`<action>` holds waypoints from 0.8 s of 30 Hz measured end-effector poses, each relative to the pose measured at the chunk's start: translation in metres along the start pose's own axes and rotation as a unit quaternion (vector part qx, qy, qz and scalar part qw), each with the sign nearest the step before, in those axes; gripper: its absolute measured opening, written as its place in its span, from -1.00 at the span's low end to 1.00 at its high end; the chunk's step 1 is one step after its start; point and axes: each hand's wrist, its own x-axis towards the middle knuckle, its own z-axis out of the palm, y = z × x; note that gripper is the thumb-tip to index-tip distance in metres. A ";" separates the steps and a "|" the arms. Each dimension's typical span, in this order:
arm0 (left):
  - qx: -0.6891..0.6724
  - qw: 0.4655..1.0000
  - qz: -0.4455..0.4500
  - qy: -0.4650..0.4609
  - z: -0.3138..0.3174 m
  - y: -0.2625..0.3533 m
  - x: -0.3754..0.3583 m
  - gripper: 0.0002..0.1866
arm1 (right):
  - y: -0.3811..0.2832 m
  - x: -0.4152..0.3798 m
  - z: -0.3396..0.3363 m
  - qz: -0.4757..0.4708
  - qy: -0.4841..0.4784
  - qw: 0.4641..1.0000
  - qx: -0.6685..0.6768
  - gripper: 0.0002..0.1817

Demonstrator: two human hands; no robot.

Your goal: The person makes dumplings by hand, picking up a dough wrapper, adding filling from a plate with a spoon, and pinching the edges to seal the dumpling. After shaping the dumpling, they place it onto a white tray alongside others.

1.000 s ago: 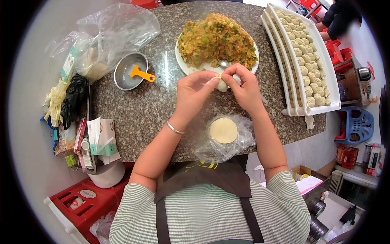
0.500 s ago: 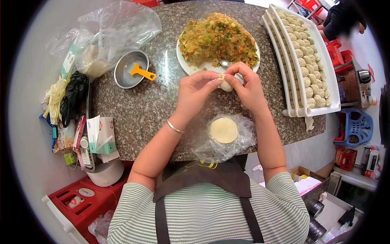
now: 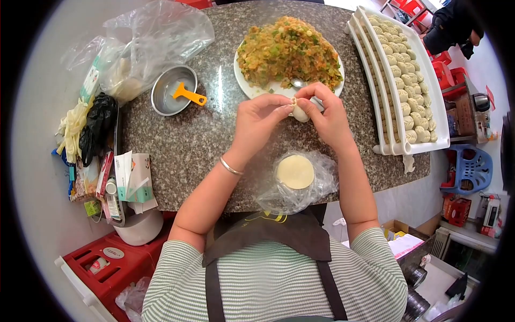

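Observation:
Between my fingertips hangs a small pale dumpling (image 3: 300,114), its top edge pinched into folds. My left hand (image 3: 263,119) grips it from the left with thumb and forefinger. From the other side, my right hand (image 3: 325,117) pinches the same edge. Just beyond my hands stands a white plate (image 3: 242,86) heaped with chopped orange and green filling (image 3: 287,51). A spoon (image 3: 298,83) rests at the near side of that heap, partly hidden. Closer to me, round dough wrappers (image 3: 295,172) lie stacked on a clear plastic bag (image 3: 324,180).
White stacked trays (image 3: 441,129) on the right hold rows of pleated dumplings (image 3: 413,91). A metal bowl (image 3: 161,107) with an orange-handled scraper (image 3: 190,95) sits to the left. Plastic bags (image 3: 161,32) and a tissue box (image 3: 138,172) line the left side. A person (image 3: 450,27) is at far right.
My hands stay in nearly the same place, still pinching the dumpling, which tilts slightly and sits a little further right. The person in the far background has shifted.

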 end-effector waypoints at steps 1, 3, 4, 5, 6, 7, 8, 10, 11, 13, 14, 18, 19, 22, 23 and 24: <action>-0.006 1.000 -0.001 -0.011 0.000 0.001 0.000 -0.88 | 0.000 0.000 0.000 -0.019 -0.013 1.000 -0.002 -0.89; -0.005 1.000 0.001 -0.011 0.000 0.001 0.000 -0.88 | 0.001 -0.001 0.001 -0.020 -0.008 1.000 -0.010 -0.89; -0.003 1.000 0.003 -0.011 0.000 0.001 0.000 -0.88 | 0.001 -0.001 0.002 -0.022 -0.003 1.000 -0.018 -0.90; -0.003 1.000 0.003 -0.011 0.000 0.002 0.000 -0.88 | 0.001 -0.001 0.003 -0.022 -0.003 1.000 -0.018 -0.90; 0.000 1.000 -0.001 -0.006 0.000 0.002 0.001 -0.88 | 0.000 -0.001 0.005 -0.028 0.000 1.000 -0.013 -0.90; 0.002 1.000 -0.005 -0.001 0.000 0.003 0.001 -0.88 | -0.001 -0.001 0.006 -0.034 0.003 0.999 -0.007 -0.89; 0.002 1.000 -0.004 -0.001 0.001 0.003 0.001 -0.88 | -0.001 -0.001 0.005 -0.034 0.003 0.999 -0.007 -0.89; -0.008 1.000 -0.014 0.011 0.002 0.005 0.001 -0.88 | -0.001 -0.002 0.004 -0.025 -0.002 0.999 -0.019 -0.89; -0.008 1.000 -0.015 0.011 0.001 0.005 0.001 -0.88 | 0.000 -0.002 0.005 -0.025 -0.002 1.000 -0.019 -0.89; -0.027 0.999 -0.038 0.011 0.000 0.003 0.001 -0.88 | 0.004 -0.003 0.006 0.028 0.028 0.999 0.027 -0.89; -0.028 0.999 -0.038 0.011 -0.001 0.003 0.001 -0.88 | 0.003 -0.003 0.005 0.029 0.028 0.999 0.027 -0.89; 0.030 0.999 0.004 -0.012 -0.004 -0.001 0.001 -0.88 | -0.003 -0.001 0.001 0.010 -0.014 1.000 0.007 -0.88; 0.032 0.999 0.014 -0.015 -0.004 -0.002 0.002 -0.88 | -0.004 -0.001 0.002 -0.010 -0.021 1.000 -0.014 -0.88; 0.022 1.000 -0.008 -0.009 -0.003 0.001 0.001 -0.88 | -0.004 -0.002 0.004 -0.008 -0.003 1.000 -0.010 -0.89; 0.023 1.000 -0.009 -0.009 -0.003 0.000 0.001 -0.88 | -0.004 -0.001 0.004 -0.008 -0.002 1.000 -0.010 -0.89; 0.024 1.000 0.002 -0.003 -0.002 0.000 0.000 -0.87 | -0.005 -0.001 0.004 -0.018 -0.011 1.000 -0.009 -0.90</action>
